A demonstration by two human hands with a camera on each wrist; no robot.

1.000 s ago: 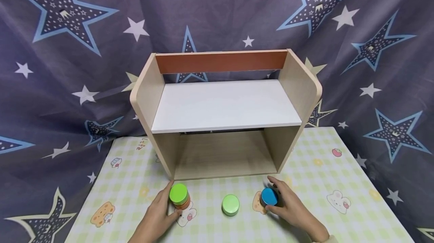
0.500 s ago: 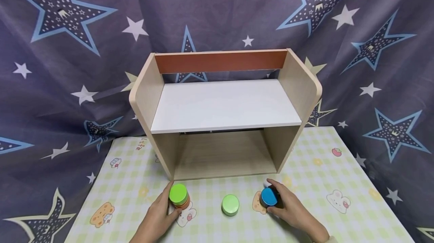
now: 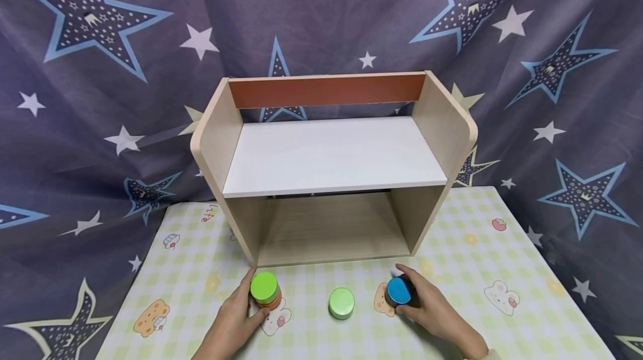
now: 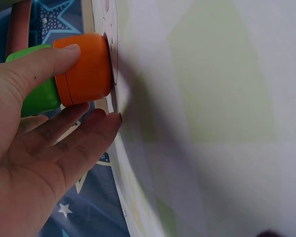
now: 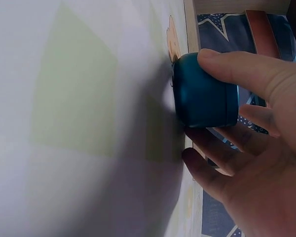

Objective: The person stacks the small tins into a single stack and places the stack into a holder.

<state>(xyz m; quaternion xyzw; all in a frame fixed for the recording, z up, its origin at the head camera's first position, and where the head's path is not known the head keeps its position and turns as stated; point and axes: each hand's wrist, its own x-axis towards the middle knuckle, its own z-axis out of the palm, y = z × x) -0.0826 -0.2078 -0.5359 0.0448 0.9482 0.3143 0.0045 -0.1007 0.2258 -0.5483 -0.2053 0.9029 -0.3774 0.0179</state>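
Orange jar (image 4: 91,71) and blue jar (image 3: 398,291) held, pale green jar (image 3: 341,303) between

At far left, a checked cloth (image 3: 125,343) is backed by a star-patterned curtain (image 3: 40,164). Next, the orange jar is pinched by the left hand (image 3: 231,316), the thumb laid on one side and fingers curved along the other. A bright green jar (image 3: 264,286) is stacked on it, upright, and a rabbit print (image 3: 277,322) is partly covered on the cloth. In the middle, the pale green jar is left untouched on the cloth, in front of a shelf (image 3: 334,153), by which a white upper board and a wooden lower one are offered. Farther right, the blue jar is stood on the cloth near the shelf's front corner and pinched between the thumb and fingers of the right hand (image 3: 431,305). At that wrist, a pale sleeve (image 3: 491,355) is just shown.
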